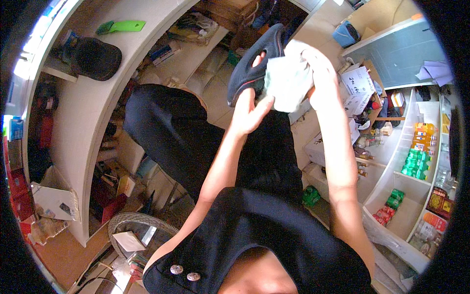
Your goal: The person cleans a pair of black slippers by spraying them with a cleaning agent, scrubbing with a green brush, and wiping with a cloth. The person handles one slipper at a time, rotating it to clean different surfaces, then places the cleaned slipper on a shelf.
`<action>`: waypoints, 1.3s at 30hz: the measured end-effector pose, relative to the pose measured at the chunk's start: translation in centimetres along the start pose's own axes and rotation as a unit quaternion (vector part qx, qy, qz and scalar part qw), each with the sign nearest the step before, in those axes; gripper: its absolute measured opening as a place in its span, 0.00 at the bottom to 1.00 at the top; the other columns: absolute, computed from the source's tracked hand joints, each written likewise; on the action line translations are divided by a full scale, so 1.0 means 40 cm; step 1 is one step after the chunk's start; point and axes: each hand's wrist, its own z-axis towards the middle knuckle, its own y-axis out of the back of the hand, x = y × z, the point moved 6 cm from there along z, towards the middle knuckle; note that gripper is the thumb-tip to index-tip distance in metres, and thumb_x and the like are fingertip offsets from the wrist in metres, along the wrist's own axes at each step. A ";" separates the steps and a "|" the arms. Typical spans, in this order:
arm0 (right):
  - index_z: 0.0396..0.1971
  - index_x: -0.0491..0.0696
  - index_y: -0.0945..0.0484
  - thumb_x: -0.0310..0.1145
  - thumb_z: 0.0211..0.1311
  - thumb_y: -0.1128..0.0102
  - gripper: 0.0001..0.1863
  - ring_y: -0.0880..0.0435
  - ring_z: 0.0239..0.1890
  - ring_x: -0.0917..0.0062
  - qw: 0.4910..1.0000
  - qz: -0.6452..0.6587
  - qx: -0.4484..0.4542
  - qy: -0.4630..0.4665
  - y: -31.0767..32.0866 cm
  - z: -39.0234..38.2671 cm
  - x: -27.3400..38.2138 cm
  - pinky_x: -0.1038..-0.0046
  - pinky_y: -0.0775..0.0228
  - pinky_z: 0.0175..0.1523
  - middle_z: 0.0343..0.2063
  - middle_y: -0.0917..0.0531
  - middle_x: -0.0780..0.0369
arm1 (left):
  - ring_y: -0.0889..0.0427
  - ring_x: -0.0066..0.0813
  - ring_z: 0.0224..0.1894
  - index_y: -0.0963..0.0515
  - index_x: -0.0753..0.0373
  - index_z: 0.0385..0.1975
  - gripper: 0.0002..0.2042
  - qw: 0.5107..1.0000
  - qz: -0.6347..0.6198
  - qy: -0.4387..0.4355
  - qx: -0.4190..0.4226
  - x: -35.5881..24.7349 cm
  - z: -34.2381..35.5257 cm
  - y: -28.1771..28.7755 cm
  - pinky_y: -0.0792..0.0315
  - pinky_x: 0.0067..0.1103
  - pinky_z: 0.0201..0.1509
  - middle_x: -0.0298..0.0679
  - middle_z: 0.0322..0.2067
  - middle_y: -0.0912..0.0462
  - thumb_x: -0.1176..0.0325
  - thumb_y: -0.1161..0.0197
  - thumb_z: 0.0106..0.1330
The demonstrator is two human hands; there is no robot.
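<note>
A dark navy baseball cap [242, 65] with thin red trim is held up in front of me, above my knees. My left hand [248, 110] reaches into it, and some fingertips show through the opening in the cap. The left thumb points toward a pale white cloth [289, 83]. That cloth is bunched in my right hand [318, 73], whose fingers are closed round it at the cap's right side. Bright light washes out part of the right hand and the cloth. Whether the cloth presses on the cap I cannot tell.
On the white counter at left lie a black cap [97, 59] and a green brush [121, 26]. White shelves [402, 188] at right hold bottles in green, orange and red. Cardboard boxes [374, 76] stand behind. A round wicker-rimmed item [117, 223] is at lower left.
</note>
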 end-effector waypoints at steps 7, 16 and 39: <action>0.41 0.45 0.19 0.29 0.57 0.45 0.13 0.23 0.56 0.65 0.684 -0.547 0.116 0.468 -0.202 -0.110 -0.067 0.62 0.34 0.63 0.48 0.19 0.57 | 0.28 0.35 0.59 0.33 0.68 0.60 0.48 0.858 -0.460 0.147 -0.177 0.031 -0.003 0.002 0.38 0.29 0.65 0.42 0.57 0.26 0.24 0.64 0.60; 0.58 0.43 0.28 0.17 0.61 0.47 0.23 0.23 0.57 0.63 0.811 -0.477 -0.002 0.339 0.130 -0.132 -0.201 0.66 0.29 0.61 0.55 0.22 0.55 | 0.22 0.41 0.51 0.27 0.74 0.47 0.47 0.743 -0.615 0.156 -0.210 -0.008 0.021 0.043 0.30 0.31 0.58 0.52 0.47 0.20 0.25 0.56 0.58; 0.37 0.53 0.19 0.37 0.61 0.51 0.11 0.23 0.57 0.72 0.658 -0.609 0.146 0.418 -0.260 -0.061 -0.087 0.58 0.39 0.65 0.45 0.16 0.65 | 0.40 0.40 0.68 0.42 0.70 0.66 0.59 0.804 -0.565 0.168 -0.074 0.034 -0.025 0.008 0.49 0.38 0.71 0.44 0.66 0.38 0.17 0.62 0.49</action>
